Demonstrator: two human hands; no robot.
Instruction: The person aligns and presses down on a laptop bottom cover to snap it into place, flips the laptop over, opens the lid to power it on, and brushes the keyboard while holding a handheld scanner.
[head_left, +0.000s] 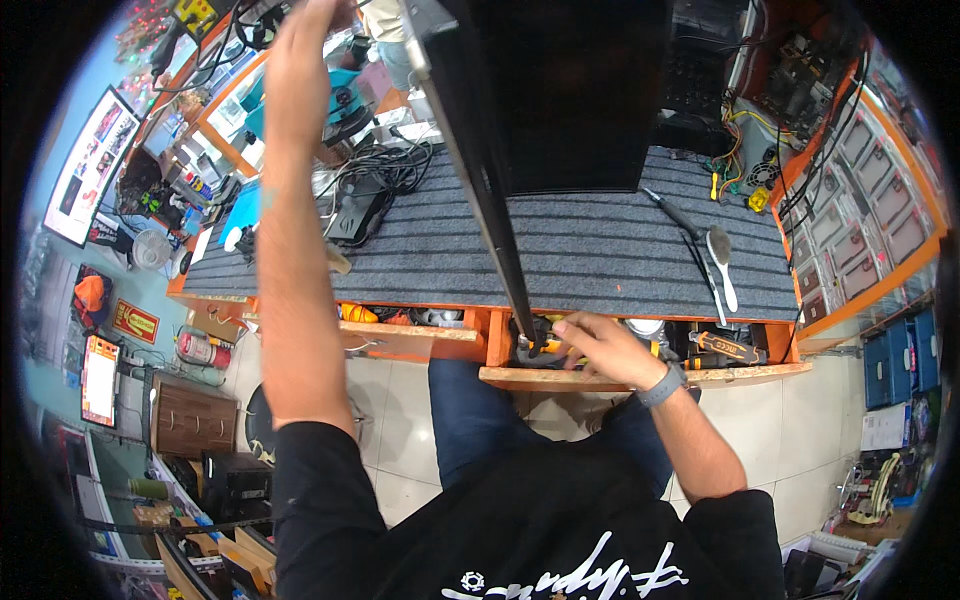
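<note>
Grey striped matting covers the desk [600, 250], where a person stands a large black flat panel [560, 90] on its edge, its thin silver side [480, 190] running down toward the desk's near rim. Left hand [310, 20] reaches up past the panel's left side to the top of the view, where its fingers are cut off, so whether the grip is closed on anything cannot be told. Right hand [600, 345] sits below the panel's lower corner, inside an open orange wooden drawer [640, 375] at the desk's front, fingers curled narrowly around an orange-and-black handled tool [548, 347] among other tools. A grey wristband [662, 385] circles that wrist. On the matting to the right of the panel lie a white-headed brush [722, 265] and a slim dark-handled screwdriver [672, 212]; to the panel's left lies a tangle of black cables [385, 170] beside a dark box [358, 215]. A second open drawer [405, 335] hangs left of the first. Below the desk, white floor tiles [400, 420] and dark blue trousers [480, 420] show.
</note>
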